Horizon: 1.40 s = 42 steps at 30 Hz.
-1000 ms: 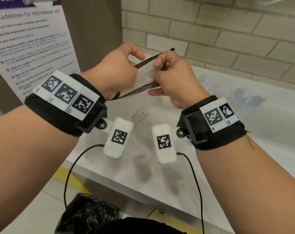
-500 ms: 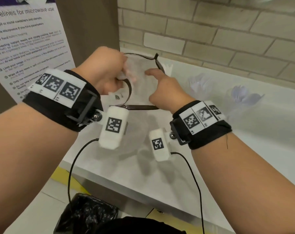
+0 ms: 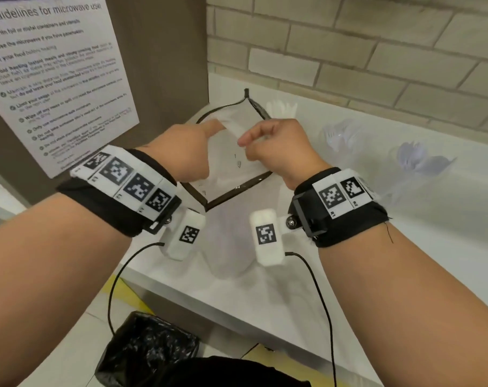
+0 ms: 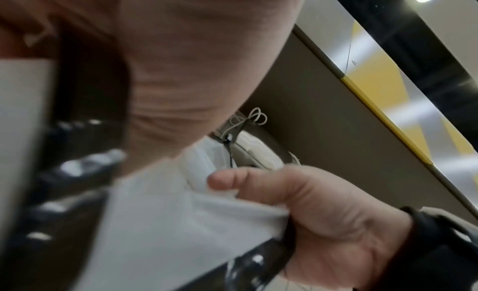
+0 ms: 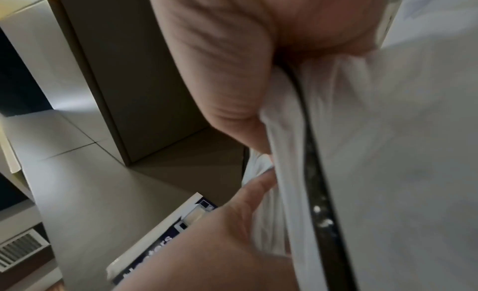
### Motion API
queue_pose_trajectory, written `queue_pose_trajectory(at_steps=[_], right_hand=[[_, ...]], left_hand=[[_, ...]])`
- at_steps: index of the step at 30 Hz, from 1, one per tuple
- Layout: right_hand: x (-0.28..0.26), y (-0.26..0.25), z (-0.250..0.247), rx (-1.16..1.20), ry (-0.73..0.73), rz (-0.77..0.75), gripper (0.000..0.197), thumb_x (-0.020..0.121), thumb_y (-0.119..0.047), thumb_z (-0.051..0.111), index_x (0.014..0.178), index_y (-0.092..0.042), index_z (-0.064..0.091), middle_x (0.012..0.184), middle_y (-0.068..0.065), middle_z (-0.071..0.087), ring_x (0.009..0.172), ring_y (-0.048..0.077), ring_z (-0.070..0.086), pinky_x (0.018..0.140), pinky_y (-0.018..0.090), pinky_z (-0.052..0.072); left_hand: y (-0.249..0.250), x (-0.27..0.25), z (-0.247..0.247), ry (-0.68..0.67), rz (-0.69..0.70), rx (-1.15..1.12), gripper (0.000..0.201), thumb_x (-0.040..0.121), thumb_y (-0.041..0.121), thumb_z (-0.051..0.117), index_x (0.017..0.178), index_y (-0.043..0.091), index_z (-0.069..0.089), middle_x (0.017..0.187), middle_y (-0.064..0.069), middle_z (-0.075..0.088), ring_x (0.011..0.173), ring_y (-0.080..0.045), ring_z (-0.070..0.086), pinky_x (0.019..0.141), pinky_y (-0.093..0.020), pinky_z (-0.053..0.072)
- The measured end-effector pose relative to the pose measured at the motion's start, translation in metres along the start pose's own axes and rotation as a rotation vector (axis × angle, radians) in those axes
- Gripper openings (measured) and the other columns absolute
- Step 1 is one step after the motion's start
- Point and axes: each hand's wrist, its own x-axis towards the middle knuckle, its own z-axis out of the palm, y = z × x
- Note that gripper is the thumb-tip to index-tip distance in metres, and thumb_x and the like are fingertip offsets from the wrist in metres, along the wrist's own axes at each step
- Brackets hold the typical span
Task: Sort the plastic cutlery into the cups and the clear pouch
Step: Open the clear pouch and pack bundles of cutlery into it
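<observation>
Clear pouch (image 3: 231, 152) now lower, over the tabletop (image 3: 307, 275), mouth spread wide since a second ago: left hand (image 3: 184, 152) and right hand (image 3: 276, 148) fingers each pinch its rim, so probably ready for cutlery.

Clear pouch (image 3: 231, 152), black-edged, apparently spread open

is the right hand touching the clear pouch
Touching. The left wrist view shows the right hand pinching the clear pouch, thumb pressed onto the bunched plastic at its black-edged rim.
</observation>
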Motion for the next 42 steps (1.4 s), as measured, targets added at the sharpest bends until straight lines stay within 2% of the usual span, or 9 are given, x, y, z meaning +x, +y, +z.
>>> queue_pose_trajectory(at_steps=[4, 7, 12, 17, 25, 28, 32, 37, 42], right_hand=[[-0.004, 0.02, 0.001, -0.576, -0.322, 0.073, 0.079, 0.078, -0.002, 0.06, 0.145, -0.038, 0.036, 0.145, -0.001, 0.044, 0.098, 0.014, 0.058, 0.065, 0.019, 0.047], [-0.009, 0.034, 0.017, -0.564, -0.474, 0.213, 0.101, 0.08, 0.002, 0.054, 0.15, -0.043, -0.003, 0.149, 0.003, 0.038, 0.097, 0.021, 0.057, 0.067, 0.031, 0.058], [-0.002, 0.058, 0.028, 0.026, -0.199, 0.376, 0.056, 0.087, 0.011, 0.041, 0.136, -0.014, 0.05, 0.133, 0.013, 0.052, 0.11, 0.037, 0.058, 0.087, 0.051, 0.055], [-0.004, 0.044, 0.027, 0.534, -0.003, 0.399, 0.014, 0.079, 0.006, 0.063, 0.084, -0.006, 0.067, 0.085, 0.01, 0.065, 0.082, 0.029, 0.065, 0.078, 0.039, 0.056], [-0.026, 0.041, 0.03, -0.673, -0.517, 0.24, 0.098, 0.075, -0.011, 0.065, 0.151, -0.037, 0.009, 0.137, 0.01, 0.029, 0.085, 0.021, 0.057, 0.069, 0.029, 0.055], [-0.019, 0.044, 0.025, -0.705, -0.231, 0.201, 0.061, 0.082, -0.017, 0.062, 0.14, -0.027, 0.044, 0.141, 0.009, 0.024, 0.108, 0.026, 0.051, 0.089, 0.029, 0.045], [-0.019, 0.035, 0.034, -0.643, 0.179, -0.353, 0.025, 0.08, -0.006, 0.059, 0.095, -0.019, 0.074, 0.122, 0.004, 0.051, 0.112, 0.026, 0.045, 0.098, 0.038, 0.04], [-0.01, 0.052, 0.049, -1.048, -0.543, -0.201, 0.051, 0.083, -0.031, 0.06, 0.132, -0.033, 0.048, 0.125, -0.009, 0.057, 0.12, 0.016, 0.051, 0.109, 0.05, 0.024], [-0.007, 0.068, 0.044, -0.985, -0.499, -0.086, 0.076, 0.077, -0.048, 0.065, 0.142, -0.027, 0.033, 0.133, -0.007, 0.053, 0.125, 0.02, 0.049, 0.103, 0.044, 0.029]], left_hand=[[-0.007, 0.002, 0.018, -0.059, -0.086, -0.018, 0.086, 0.082, -0.003, 0.046, 0.153, 0.028, 0.009, 0.089, -0.008, 0.061, 0.075, -0.023, 0.055, 0.061, -0.032, 0.046], [-0.008, -0.005, 0.027, -0.109, -0.134, -0.483, 0.073, 0.086, -0.005, 0.046, 0.149, 0.027, 0.028, 0.118, -0.01, 0.061, 0.088, -0.019, 0.064, 0.076, -0.034, 0.058], [-0.007, -0.018, 0.036, -0.125, -0.285, -1.442, 0.04, 0.082, -0.014, 0.04, 0.099, 0.008, 0.068, 0.104, -0.019, 0.065, 0.086, -0.028, 0.063, 0.077, -0.034, 0.055], [-0.018, -0.014, 0.067, 0.01, -0.219, -0.532, 0.032, 0.077, 0.018, 0.071, 0.109, 0.014, 0.068, 0.113, -0.008, 0.067, 0.088, -0.021, 0.062, 0.075, -0.03, 0.051], [-0.025, -0.005, 0.054, -0.279, -0.121, 0.135, 0.081, 0.057, 0.079, 0.053, 0.123, 0.031, 0.045, 0.105, 0.005, 0.042, 0.109, -0.03, 0.038, 0.097, -0.043, 0.041], [-0.028, -0.007, 0.058, -0.249, -0.094, -0.003, 0.058, 0.083, 0.055, 0.058, 0.131, 0.023, 0.054, 0.123, -0.001, 0.057, 0.12, -0.028, 0.045, 0.096, -0.036, 0.043], [-0.028, -0.009, 0.06, -0.141, -0.122, -0.123, 0.049, 0.082, 0.013, 0.063, 0.13, 0.017, 0.056, 0.132, -0.009, 0.05, 0.116, -0.025, 0.053, 0.083, -0.023, 0.04], [-0.024, -0.014, 0.07, -0.303, 0.005, -0.019, 0.073, 0.07, 0.044, 0.066, 0.129, 0.019, 0.032, 0.118, -0.001, 0.033, 0.098, -0.024, 0.06, 0.079, -0.03, 0.049], [-0.034, -0.011, 0.054, -0.304, 0.049, 0.122, 0.061, 0.073, 0.038, 0.077, 0.127, 0.036, 0.048, 0.131, -0.002, 0.024, 0.074, -0.017, 0.055, 0.079, -0.03, 0.047]])
